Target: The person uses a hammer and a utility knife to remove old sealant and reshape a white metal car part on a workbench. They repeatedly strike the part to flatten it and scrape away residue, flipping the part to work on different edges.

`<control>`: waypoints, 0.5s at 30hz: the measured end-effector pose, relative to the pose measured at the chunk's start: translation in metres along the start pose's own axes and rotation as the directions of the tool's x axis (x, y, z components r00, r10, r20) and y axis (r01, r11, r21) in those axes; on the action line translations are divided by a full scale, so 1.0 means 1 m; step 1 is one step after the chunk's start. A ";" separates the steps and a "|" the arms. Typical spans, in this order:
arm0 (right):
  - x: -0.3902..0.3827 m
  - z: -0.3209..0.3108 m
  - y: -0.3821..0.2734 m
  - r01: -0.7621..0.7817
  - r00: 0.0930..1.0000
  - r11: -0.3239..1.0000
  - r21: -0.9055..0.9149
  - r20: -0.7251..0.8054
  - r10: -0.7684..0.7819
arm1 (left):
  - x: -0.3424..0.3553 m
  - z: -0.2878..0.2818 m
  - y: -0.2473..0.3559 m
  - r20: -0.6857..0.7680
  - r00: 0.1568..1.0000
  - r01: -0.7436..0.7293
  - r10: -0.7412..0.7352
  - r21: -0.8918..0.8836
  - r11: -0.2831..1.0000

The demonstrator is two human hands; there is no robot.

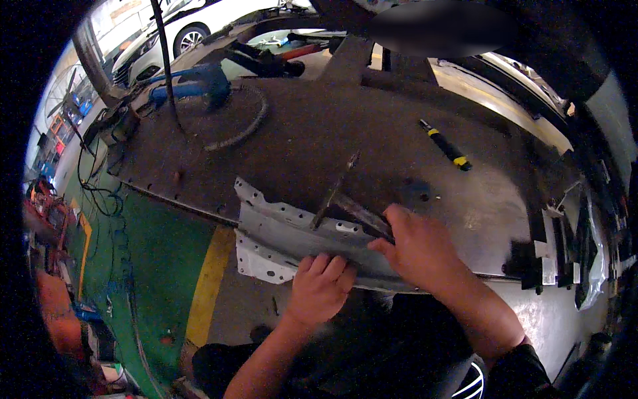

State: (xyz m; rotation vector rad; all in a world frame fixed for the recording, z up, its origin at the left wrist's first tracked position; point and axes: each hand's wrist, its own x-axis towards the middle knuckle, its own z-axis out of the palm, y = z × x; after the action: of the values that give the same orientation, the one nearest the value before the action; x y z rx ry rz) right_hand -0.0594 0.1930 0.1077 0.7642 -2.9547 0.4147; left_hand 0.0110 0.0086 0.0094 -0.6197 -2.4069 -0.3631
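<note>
A long grey sheet-metal panel (279, 229) with holes along its flanges lies at the near edge of the table, part of it jutting past the edge. My left hand (321, 289) grips the panel's near side with its fingers curled over it. In my right hand (422, 249) is a hammer (359, 214), held by the handle. Its long, narrow head (335, 189) is over the far flange of the panel, one end low near the metal. Whether that end touches the panel, I cannot tell.
A dark metal table (299, 126) stretches ahead. On it are a black-and-yellow slim tool (445, 145) and, far left, a blue tool (199, 86) beside a curved hose (256, 123). Black metal fixtures (548, 253) stand at right. A white car (222, 23) is beyond; cables (86, 169) hang left.
</note>
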 end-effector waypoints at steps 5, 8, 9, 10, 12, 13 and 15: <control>0.005 -0.004 -0.013 -0.128 0.970 0.990 -0.058 0.198 0.137 | -0.001 -0.003 0.000 0.101 0.994 0.054 -0.052 -0.018 0.998; 0.005 0.004 -0.006 -0.119 0.978 0.992 -0.030 0.171 0.122 | 0.014 -0.030 0.013 0.127 0.981 0.148 -0.145 -0.016 0.989; 0.003 0.006 -0.002 -0.111 0.983 0.994 -0.009 0.147 0.111 | 0.017 -0.039 0.019 0.113 0.977 0.185 -0.182 -0.024 0.982; 0.001 0.007 0.000 -0.119 0.982 0.993 -0.015 0.146 0.120 | 0.011 -0.044 0.025 0.095 0.943 0.334 -0.320 -0.219 0.917; 0.000 0.003 -0.002 -0.125 0.982 0.992 -0.023 0.140 0.127 | -0.012 -0.058 0.039 0.143 0.801 0.551 -0.582 -0.557 0.622; -0.001 0.001 -0.004 -0.133 0.981 0.991 -0.024 0.140 0.135 | -0.021 -0.057 0.042 0.405 0.625 0.712 -0.667 -0.645 0.276; 0.002 0.000 -0.007 -0.126 0.981 0.992 -0.033 0.144 0.129 | -0.036 -0.049 0.045 0.852 0.206 0.757 -0.482 -0.451 -0.473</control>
State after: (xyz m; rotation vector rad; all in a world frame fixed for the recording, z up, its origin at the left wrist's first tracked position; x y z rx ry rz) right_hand -0.0574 0.1865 0.1097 0.6304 -3.1510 0.3444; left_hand 0.0837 0.0155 0.0288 0.8761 -1.9691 -2.7496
